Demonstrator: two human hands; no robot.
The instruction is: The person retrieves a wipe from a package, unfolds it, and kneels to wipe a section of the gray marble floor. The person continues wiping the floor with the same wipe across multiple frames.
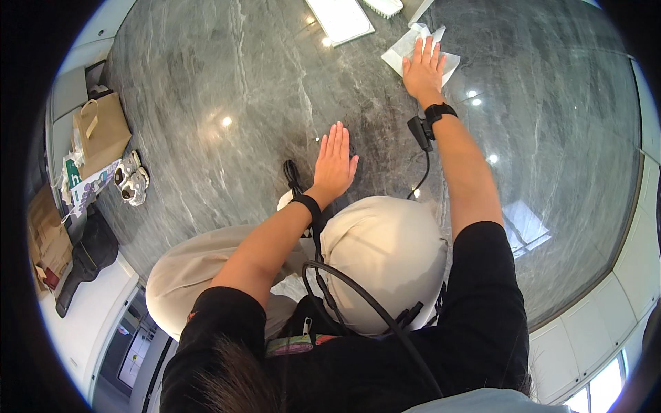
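My right hand (424, 72) lies flat, fingers spread, on a thin white cloth or tissue sheet (395, 54) on the grey marbled floor (248, 82). The sheet is crumpled at its far edge and sticks out on both sides of the hand. My left hand (333, 162) is held palm down over the floor in front of my knees, thumb apart from the fingers, with nothing in it; whether it touches the floor I cannot tell. Both wrists wear black bands, and a black device on a cable hangs by the right one.
A white tray or board (341, 23) and a white brush (384, 6) lie at the top. Sneakers (131, 178), a brown paper bag (106, 134) and a black case (95, 248) stand at the left. Cables run over my lap. White cabinets (594, 310) line the right.
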